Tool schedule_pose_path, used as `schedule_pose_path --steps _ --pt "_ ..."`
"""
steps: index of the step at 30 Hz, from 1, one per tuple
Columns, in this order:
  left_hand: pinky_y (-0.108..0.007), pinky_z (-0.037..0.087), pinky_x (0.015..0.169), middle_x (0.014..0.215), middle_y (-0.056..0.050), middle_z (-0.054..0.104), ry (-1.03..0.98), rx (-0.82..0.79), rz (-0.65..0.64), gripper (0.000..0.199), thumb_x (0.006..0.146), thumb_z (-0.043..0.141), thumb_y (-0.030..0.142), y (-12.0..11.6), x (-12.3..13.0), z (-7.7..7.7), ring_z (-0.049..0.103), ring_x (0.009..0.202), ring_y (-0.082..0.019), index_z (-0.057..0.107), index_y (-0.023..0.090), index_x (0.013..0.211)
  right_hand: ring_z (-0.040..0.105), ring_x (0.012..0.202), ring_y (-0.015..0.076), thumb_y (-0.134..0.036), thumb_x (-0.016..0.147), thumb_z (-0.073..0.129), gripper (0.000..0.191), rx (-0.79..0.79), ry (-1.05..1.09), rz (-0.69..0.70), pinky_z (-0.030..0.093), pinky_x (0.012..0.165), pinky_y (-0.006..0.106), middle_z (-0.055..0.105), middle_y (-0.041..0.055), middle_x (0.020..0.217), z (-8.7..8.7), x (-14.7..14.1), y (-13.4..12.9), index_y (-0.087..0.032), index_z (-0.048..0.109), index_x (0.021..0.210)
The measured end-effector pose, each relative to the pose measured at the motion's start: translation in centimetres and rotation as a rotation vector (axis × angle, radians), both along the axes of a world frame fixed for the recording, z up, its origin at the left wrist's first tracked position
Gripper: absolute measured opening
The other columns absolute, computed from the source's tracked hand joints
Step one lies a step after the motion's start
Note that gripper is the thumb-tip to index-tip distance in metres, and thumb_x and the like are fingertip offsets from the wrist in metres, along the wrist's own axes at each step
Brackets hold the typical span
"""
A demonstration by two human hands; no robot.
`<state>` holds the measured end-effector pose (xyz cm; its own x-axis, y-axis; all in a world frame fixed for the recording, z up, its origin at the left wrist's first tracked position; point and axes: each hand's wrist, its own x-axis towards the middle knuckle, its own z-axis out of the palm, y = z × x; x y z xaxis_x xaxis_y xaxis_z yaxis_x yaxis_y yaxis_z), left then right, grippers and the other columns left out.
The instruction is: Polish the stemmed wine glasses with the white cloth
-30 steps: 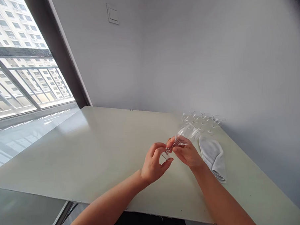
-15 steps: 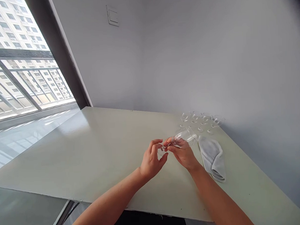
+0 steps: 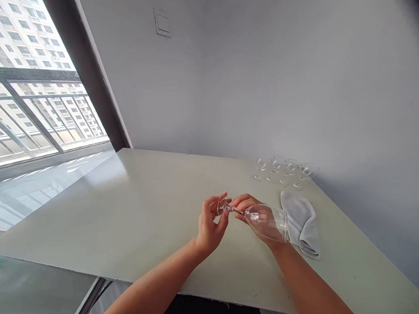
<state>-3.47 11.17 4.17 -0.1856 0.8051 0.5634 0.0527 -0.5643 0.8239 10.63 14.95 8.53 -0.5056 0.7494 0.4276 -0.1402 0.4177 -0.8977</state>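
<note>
Both forearms were seen entering from the near edge, over the pale worktop [image 3: 128,216]. The left hand [image 3: 208,224] was raised just above the worktop, its fingers [image 3: 215,204] curled loosely about the foot of a clear stemmed glass [image 3: 264,221]; thumb and fingertips were touching the foot's rim. The right hand [image 3: 255,215] was set just right of the left, its fingers closed on the stem, with the bowl lying over the back of the hand and wrist. The glass was held roughly on its side, clear of the worktop, foot pointing left and far, open mouth pointing right and near.

Just right of the glass's mouth, a folded grey cloth [image 3: 302,222] was lying flat on the worktop, apart from the hands. Farther off, near the far right edge against the wall [image 3: 296,79], a row of small clear stemmed glasses [image 3: 286,170] was standing upright, close together; their exact number could not be told. A wall switch [image 3: 162,25] was noted high on the far wall. At far left, a window [image 3: 29,91] with a railing and buildings beyond was recorded.
</note>
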Motion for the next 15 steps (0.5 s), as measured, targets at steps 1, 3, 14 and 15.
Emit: schedule_pose_path --steps 1,3,14,15 --pt "-0.037 0.05 0.08 0.12 -0.014 0.052 -0.05 -0.038 -0.014 0.021 0.084 0.047 0.022 0.0 0.0 0.1 0.056 0.102 -0.02 0.038 0.021 0.103 0.056 0.09 0.0179 -0.02 0.075 0.061 0.006 0.062 -0.014 -0.021 0.05 0.077 0.034 0.056 0.0049 0.092 0.1 -0.1 -0.1 -0.023 0.061 0.08" --pt "-0.038 0.05 0.08 0.117 -0.013 0.055 -0.128 -0.107 -0.058 0.011 0.085 0.047 0.026 -0.1 0.0 0.3 0.055 0.104 -0.021 0.043 0.019 0.093 0.056 0.088 0.0176 -0.016 0.075 0.06 0.009 0.17 -0.021 -0.065 0.05 0.077 0.035 0.057 0.0046 0.09 0.3 -0.3 -0.3 -0.023 0.062 0.081" --pt "-0.035 0.052 0.075 0.107 -0.012 0.06 -0.165 -0.212 -0.059 0.016 0.087 0.042 0.032 0.7 -0.4 0.5 0.057 0.1 -0.019 0.044 0.017 0.081 0.056 0.087 0.0198 -0.018 0.077 0.057 0.012 0.232 -0.049 -0.097 0.048 0.076 0.036 0.059 0.0048 0.092 -1.3 -0.8 0.2 -0.027 0.064 0.082" --pt "-0.035 0.051 0.077 0.109 -0.011 0.059 -0.102 -0.202 -0.002 0.013 0.087 0.042 0.031 0.8 -0.5 0.4 0.056 0.101 -0.019 0.045 0.018 0.083 0.056 0.086 0.02 -0.019 0.076 0.058 0.01 0.205 -0.041 -0.103 0.048 0.074 0.036 0.059 0.0049 0.091 -1.5 -0.9 0.3 -0.026 0.064 0.081"
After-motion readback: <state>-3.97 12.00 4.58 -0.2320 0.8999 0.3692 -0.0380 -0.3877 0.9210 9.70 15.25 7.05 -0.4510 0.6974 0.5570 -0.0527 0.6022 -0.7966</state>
